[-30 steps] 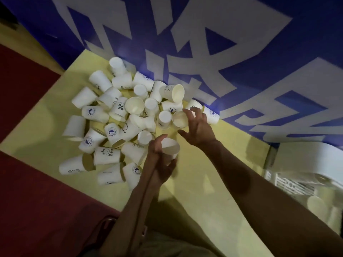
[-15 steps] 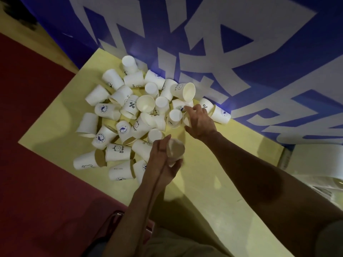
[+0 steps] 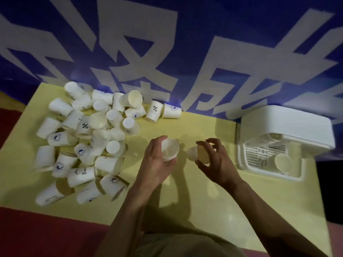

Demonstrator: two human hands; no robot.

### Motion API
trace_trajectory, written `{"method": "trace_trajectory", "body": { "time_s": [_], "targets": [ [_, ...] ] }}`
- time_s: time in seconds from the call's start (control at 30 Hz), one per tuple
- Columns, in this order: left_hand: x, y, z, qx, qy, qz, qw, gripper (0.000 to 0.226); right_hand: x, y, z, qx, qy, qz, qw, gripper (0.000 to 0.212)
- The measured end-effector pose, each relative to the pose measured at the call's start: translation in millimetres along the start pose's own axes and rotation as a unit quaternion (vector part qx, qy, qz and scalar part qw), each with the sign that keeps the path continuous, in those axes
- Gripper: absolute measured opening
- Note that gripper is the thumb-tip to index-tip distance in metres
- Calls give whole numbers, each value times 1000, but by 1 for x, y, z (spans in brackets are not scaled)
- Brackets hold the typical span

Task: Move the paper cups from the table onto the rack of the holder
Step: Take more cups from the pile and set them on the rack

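Observation:
My left hand point(image 3: 155, 160) grips a white paper cup point(image 3: 169, 150), mouth up, above the middle of the yellow table point(image 3: 204, 197). My right hand point(image 3: 215, 160) pinches a second paper cup point(image 3: 197, 154), tipped on its side with the mouth toward me. A heap of several white paper cups point(image 3: 89, 138), some printed with blue logos, covers the table's left part. The white cup holder point(image 3: 285, 127) stands at the right edge. Its slatted rack point(image 3: 259, 154) carries one cup point(image 3: 283, 162), mouth up.
A blue wall with large white characters point(image 3: 167, 43) rises right behind the table. Dark red floor point(image 3: 46, 234) lies to the left and in front. Two cups point(image 3: 163, 111) lie apart from the heap near the wall.
Both hands have come away from the heap toward the right, each with a cup. The right hand has picked up its cup. The view has swung right, bringing the holder into sight.

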State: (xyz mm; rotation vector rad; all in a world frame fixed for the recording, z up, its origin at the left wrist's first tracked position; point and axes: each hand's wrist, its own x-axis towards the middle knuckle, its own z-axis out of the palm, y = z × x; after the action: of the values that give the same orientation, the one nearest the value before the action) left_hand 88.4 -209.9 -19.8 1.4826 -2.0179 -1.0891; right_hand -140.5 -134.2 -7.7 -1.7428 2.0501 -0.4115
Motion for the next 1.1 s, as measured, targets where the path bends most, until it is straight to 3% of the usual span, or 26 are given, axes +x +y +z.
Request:
{"method": "trace_trajectory", "body": {
  "time_s": [0.37,0.6,1.1],
  "targets": [
    [-25,153,127,-1,-65,118,991,74,-161,128,-82,87,139,128,978,65],
    [-46,239,216,-4,-54,153,987,64,-218,216,-121,135,169,119,969,66],
    [-25,280,327,118,-61,138,982,71,-229,310,-156,197,157,100,963,60]
  ]
}}
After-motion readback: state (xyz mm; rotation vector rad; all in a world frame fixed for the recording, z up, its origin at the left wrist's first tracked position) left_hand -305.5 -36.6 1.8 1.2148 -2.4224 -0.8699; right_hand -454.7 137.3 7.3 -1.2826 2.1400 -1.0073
